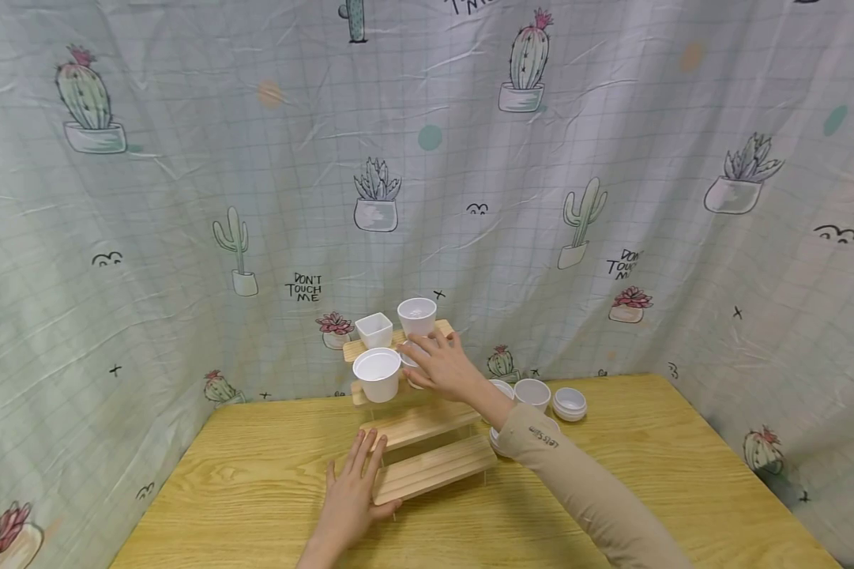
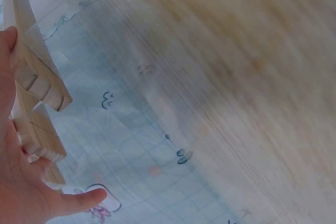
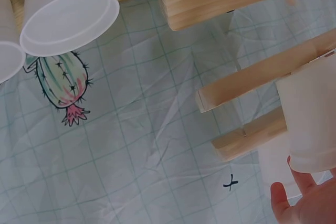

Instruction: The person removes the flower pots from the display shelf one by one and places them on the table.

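Observation:
A stepped wooden stand [image 1: 437,468] with several slatted shelves stands on the table. My left hand [image 1: 351,494] rests at the stand's lower left side, its fingers extended against the shelf ends. Higher up, my right hand [image 1: 446,368] reaches over the second shelf from the top and holds a white pot [image 3: 312,119] by its rim, partly hidden in the head view. To its left on that shelf sits a round white pot [image 1: 378,378]. The top shelf bears a square white pot [image 1: 374,330] and another round one [image 1: 417,318].
Right of the stand, several white pots [image 1: 532,393] stand grouped on the wooden table [image 1: 270,466], partly behind my right forearm. A small white bowl-shaped pot [image 1: 569,401] is at the group's right. A cactus-print curtain [image 1: 291,197] hangs behind the table.

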{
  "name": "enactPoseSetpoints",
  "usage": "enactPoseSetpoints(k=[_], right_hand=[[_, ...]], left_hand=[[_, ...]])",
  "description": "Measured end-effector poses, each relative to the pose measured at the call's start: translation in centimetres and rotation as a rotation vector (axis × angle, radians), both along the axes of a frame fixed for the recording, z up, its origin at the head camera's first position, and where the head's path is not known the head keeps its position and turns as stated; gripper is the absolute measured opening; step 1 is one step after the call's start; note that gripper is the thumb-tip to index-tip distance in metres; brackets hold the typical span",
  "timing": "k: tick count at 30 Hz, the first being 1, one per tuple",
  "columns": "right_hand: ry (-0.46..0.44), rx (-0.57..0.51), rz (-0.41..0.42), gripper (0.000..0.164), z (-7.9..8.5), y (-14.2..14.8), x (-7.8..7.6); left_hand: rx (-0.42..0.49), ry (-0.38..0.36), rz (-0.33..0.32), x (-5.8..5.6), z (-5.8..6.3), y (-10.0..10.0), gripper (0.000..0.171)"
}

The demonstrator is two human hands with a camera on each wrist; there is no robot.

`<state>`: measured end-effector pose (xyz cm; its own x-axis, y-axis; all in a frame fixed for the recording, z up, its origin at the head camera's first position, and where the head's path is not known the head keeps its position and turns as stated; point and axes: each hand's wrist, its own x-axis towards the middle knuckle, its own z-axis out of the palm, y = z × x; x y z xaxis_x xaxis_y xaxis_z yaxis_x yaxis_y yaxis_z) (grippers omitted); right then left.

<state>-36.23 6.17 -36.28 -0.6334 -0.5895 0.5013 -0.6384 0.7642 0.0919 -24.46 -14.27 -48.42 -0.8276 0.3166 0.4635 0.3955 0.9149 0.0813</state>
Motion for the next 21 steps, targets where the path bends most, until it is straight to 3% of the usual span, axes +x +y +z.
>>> enactPoseSetpoints(k=[9, 21], right_hand=[[-0.026, 0.013, 0.000, 0.042, 0.25, 0.21, 0.21], [0.023, -0.010, 0.025, 0.039, 0.01, 0.65, 0.27]], left_hand=[[0.004, -0.008, 0.000, 0.02, -0.02, 0.01, 0.096], [0.001, -0.006, 0.000, -0.03, -0.07, 0.03, 0.097]])
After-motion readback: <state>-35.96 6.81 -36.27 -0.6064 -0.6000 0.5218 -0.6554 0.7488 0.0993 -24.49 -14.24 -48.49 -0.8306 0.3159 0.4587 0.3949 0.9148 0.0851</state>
